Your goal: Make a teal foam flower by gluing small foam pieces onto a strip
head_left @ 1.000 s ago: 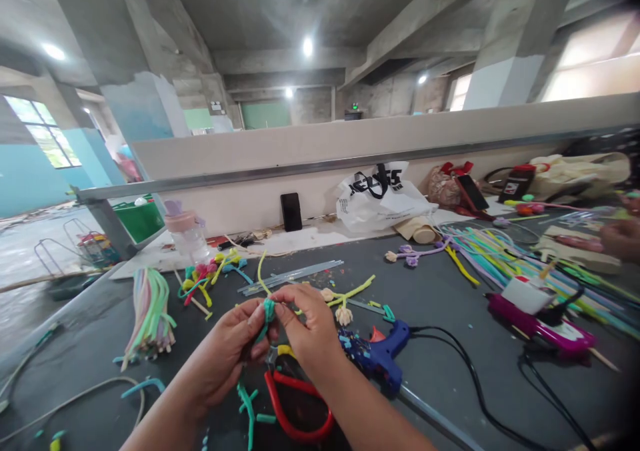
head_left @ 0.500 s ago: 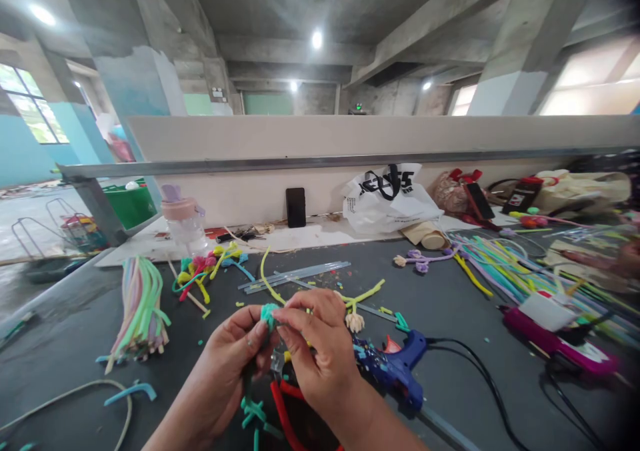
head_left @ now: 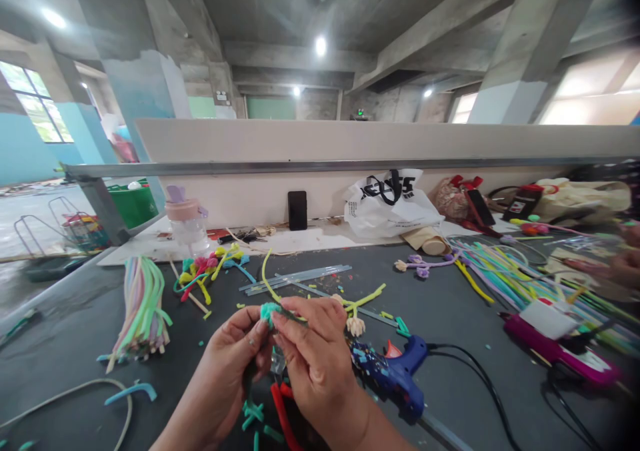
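Observation:
A small curled teal pipe-cleaner piece (head_left: pixel 270 314) is pinched between the thumb and fingers of my left hand (head_left: pixel 227 354). My right hand (head_left: pixel 320 358) is closed against its right side, thumb and index fingertips meeting the piece. A thin dark green strand (head_left: pixel 293 315) shows along the right fingers; where it ends is hidden. Under the hands are red-handled pliers (head_left: pixel 284 418), partly covered, and short teal pipe-cleaner cuttings (head_left: pixel 253 412). A blue glue gun (head_left: pixel 400 374) lies on its side just right of my right hand.
Pipe-cleaner bundles lie at left (head_left: pixel 143 304) and right (head_left: pixel 500 271). Behind are clear glue sticks (head_left: pixel 300 279), a yellow-green stem with pale flowers (head_left: pixel 356 324), a bottle (head_left: pixel 186 228), a phone (head_left: pixel 297 210) and a white bag (head_left: pixel 390 204). A magenta tool (head_left: pixel 560 351) and another person's hand (head_left: pixel 627 264) are at right.
My right fingers have shifted slightly over the teal piece, and the dark green strand now shows beside them. The view has tilted a little; the left hand keeps its pinch.

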A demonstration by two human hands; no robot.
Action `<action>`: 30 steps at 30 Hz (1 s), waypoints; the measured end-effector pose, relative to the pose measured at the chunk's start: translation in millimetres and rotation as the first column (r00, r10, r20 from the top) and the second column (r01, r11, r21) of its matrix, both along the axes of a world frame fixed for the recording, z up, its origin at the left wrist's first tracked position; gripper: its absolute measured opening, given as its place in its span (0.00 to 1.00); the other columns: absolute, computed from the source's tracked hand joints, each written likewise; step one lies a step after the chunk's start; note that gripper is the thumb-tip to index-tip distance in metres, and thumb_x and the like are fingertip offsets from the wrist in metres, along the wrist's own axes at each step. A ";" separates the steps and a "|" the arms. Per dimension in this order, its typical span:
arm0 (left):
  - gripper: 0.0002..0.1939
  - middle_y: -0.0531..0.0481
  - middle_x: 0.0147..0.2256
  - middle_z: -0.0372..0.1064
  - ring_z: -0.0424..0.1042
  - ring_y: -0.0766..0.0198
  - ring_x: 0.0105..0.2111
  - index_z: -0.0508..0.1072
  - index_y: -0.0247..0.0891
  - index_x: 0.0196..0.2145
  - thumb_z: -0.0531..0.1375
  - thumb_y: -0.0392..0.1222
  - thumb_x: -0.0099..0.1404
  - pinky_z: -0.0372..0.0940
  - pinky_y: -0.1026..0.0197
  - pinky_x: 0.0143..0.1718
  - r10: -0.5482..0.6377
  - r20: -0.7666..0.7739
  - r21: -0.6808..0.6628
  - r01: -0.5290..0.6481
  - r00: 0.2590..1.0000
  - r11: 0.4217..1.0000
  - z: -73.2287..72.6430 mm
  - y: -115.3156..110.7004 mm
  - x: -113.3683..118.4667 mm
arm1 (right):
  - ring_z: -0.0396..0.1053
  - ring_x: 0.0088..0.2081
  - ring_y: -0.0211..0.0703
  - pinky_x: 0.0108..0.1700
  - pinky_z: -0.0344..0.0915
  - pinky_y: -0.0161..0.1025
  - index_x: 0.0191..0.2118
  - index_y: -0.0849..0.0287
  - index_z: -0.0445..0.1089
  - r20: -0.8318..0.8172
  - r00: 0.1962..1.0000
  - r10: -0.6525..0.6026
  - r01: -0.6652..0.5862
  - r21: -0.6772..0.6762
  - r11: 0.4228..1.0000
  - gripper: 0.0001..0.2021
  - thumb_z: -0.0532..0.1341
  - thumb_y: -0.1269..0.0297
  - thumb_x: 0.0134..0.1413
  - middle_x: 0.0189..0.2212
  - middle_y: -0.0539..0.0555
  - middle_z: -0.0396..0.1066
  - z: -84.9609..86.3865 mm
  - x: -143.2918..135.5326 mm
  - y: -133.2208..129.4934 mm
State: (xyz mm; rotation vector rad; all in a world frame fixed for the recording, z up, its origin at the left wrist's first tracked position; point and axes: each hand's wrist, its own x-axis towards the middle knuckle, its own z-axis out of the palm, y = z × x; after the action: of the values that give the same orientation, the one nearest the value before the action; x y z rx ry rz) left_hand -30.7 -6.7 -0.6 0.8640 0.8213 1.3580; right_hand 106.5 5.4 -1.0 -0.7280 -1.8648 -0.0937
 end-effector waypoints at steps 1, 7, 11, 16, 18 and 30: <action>0.08 0.59 0.18 0.58 0.52 0.77 0.15 0.71 0.35 0.29 0.63 0.43 0.56 0.48 0.74 0.15 0.001 0.005 -0.002 -0.001 1.000 1.000 0.2 0.0 0.4 | 0.64 0.45 0.45 0.49 0.55 0.49 0.45 0.53 0.68 -0.008 1.000 -0.008 0.008 -0.009 1.000 0.15 0.58 0.76 0.52 0.46 0.54 0.69 -0.7 0.0 -0.1; 0.10 0.59 0.17 0.58 0.51 0.77 0.14 0.70 0.35 0.28 0.64 0.44 0.54 0.48 0.74 0.14 0.012 0.012 -0.032 -0.011 1.000 0.999 0.9 0.1 2.1 | 0.63 0.48 0.45 0.52 0.53 0.50 0.47 0.54 0.67 -0.001 1.000 -0.023 0.023 0.014 1.000 0.16 0.57 0.76 0.53 0.50 0.54 0.67 -3.6 -0.3 1.0; 0.10 0.58 0.18 0.59 0.52 0.78 0.15 0.70 0.34 0.29 0.64 0.44 0.54 0.49 0.74 0.14 0.033 -0.005 -0.026 -0.033 0.999 0.999 0.8 -0.9 3.0 | 0.63 0.48 0.44 0.51 0.54 0.50 0.48 0.55 0.67 -0.019 1.000 -0.022 0.022 0.009 1.000 0.17 0.56 0.77 0.53 0.50 0.54 0.67 -3.9 -0.8 1.9; 0.10 0.59 0.17 0.60 0.52 0.78 0.14 0.70 0.35 0.29 0.64 0.44 0.54 0.49 0.74 0.14 0.041 -0.001 -0.030 -0.041 0.999 0.999 -2.3 0.1 3.2 | 0.65 0.47 0.44 0.51 0.54 0.49 0.43 0.55 0.69 -0.030 0.999 -0.027 0.028 0.025 0.999 0.14 0.57 0.77 0.53 0.49 0.54 0.68 -3.1 -1.4 0.0; 0.10 0.59 0.17 0.59 0.52 0.78 0.14 0.70 0.35 0.28 0.64 0.44 0.54 0.49 0.74 0.13 0.046 -0.002 -0.033 -0.046 0.999 0.998 -2.9 0.5 3.1 | 0.65 0.47 0.44 0.52 0.53 0.50 0.43 0.55 0.69 -0.025 0.999 -0.038 0.039 0.029 0.999 0.13 0.57 0.77 0.53 0.50 0.54 0.68 -3.5 -1.9 -0.6; 0.10 0.58 0.18 0.61 0.53 0.77 0.14 0.69 0.35 0.27 0.64 0.44 0.54 0.50 0.73 0.13 0.063 -0.008 -0.016 -0.063 0.998 0.998 -3.2 1.4 4.0 | 0.67 0.46 0.43 0.51 0.53 0.49 0.41 0.55 0.69 -0.063 0.997 -0.046 0.045 -0.025 0.999 0.12 0.57 0.76 0.53 0.49 0.54 0.69 -4.5 -2.7 2.1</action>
State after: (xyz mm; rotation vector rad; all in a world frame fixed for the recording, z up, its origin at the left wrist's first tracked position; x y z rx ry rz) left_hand -26.7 -5.3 -3.8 0.8374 0.8702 1.4021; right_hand 103.7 7.5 -5.5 -0.7815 -1.7919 -0.0766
